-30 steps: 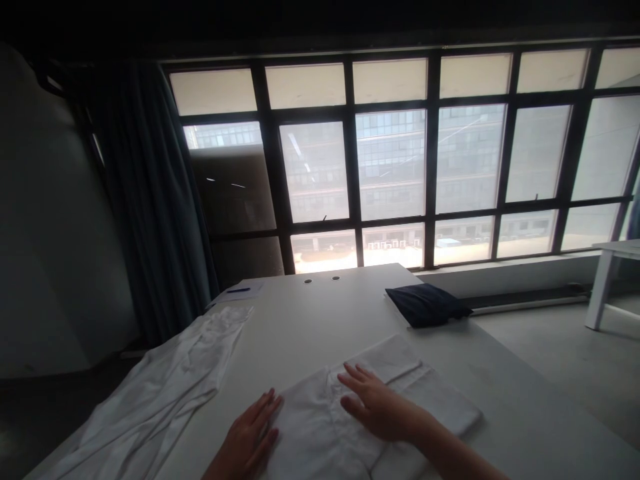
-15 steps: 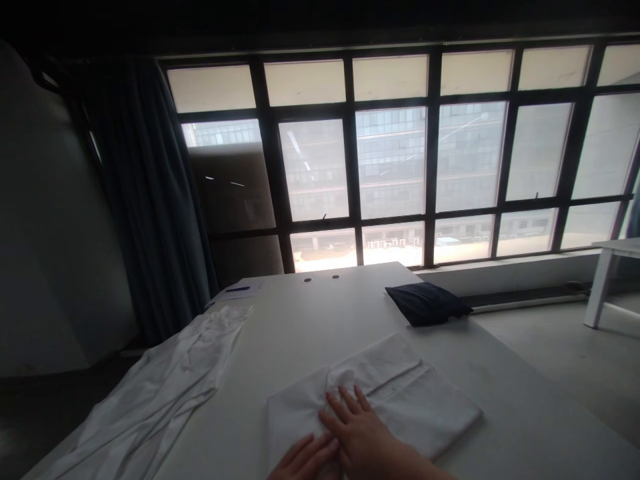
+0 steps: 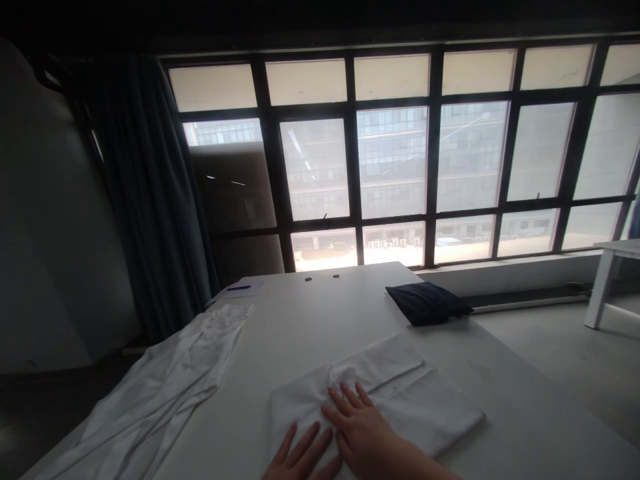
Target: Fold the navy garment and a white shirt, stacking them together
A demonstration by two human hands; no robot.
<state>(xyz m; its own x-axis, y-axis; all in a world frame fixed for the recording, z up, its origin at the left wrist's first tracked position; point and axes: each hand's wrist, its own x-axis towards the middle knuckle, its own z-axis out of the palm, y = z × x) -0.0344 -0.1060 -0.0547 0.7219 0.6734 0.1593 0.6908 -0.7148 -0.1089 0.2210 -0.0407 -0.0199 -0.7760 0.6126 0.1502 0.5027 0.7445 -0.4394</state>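
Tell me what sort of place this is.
Probably an office or workroom: a broad white table, a wall of dark-framed windows, and another white table at the right.

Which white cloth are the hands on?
The folded cloth: the left hand and right hand both lie on it. The other cloth, rumpled along the left edge of the table, has no hand on it.

Folded white cloth (image 3: 413, 403), lying flat

Daylight glares through the windows (image 3: 393, 163) — everything indoors dim.
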